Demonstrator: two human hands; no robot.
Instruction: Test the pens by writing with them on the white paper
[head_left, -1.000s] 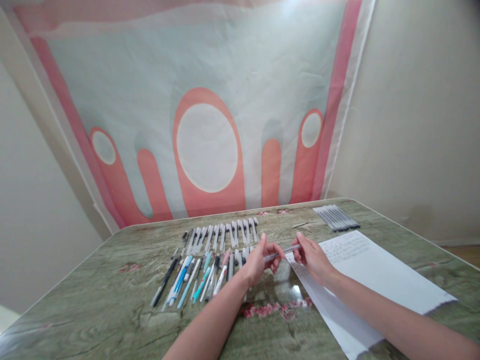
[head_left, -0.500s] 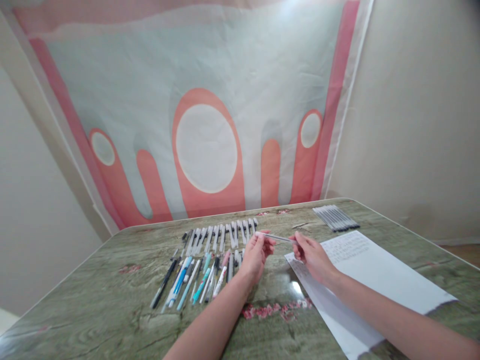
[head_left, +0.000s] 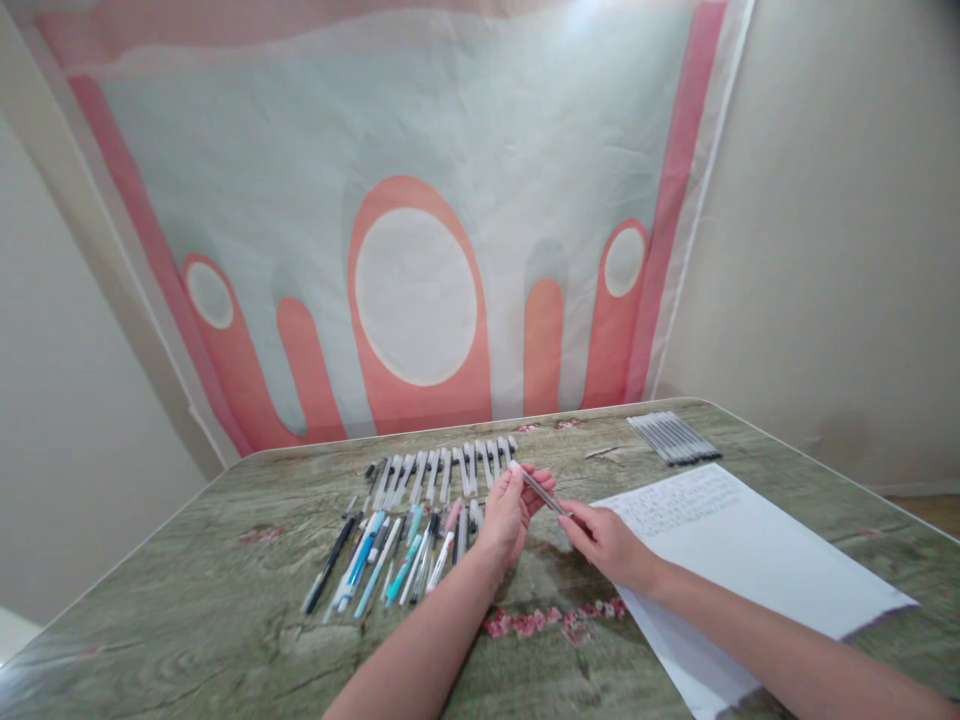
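Note:
A slim pen (head_left: 541,491) with a clear grey barrel slants between my two hands above the table. My left hand (head_left: 512,512) pinches its upper end between thumb and finger, the other fingers loosely spread behind it. Lower down, my right hand (head_left: 609,540) grips the opposite end, and its fingers hide that tip. Just left of my left hand lie mixed pens (head_left: 405,570) in blue, teal, white, pink and black. Behind them runs a row of whitish clear pen parts (head_left: 431,475) with dark ends. A sheet of paper (head_left: 750,570) with handwriting at its top lies under my right forearm.
Several thin clear pens or refills (head_left: 673,438) with dark tips lie side by side at the table's back right. The wood-patterned table (head_left: 187,600) has printed pink flowers. A coral and grey-green hanging (head_left: 420,400) covers the wall behind its back edge.
My right hand has moved down and slightly toward me, tilting the pen from nearly level to a steep slant. My left hand keeps its pinch in about the same place.

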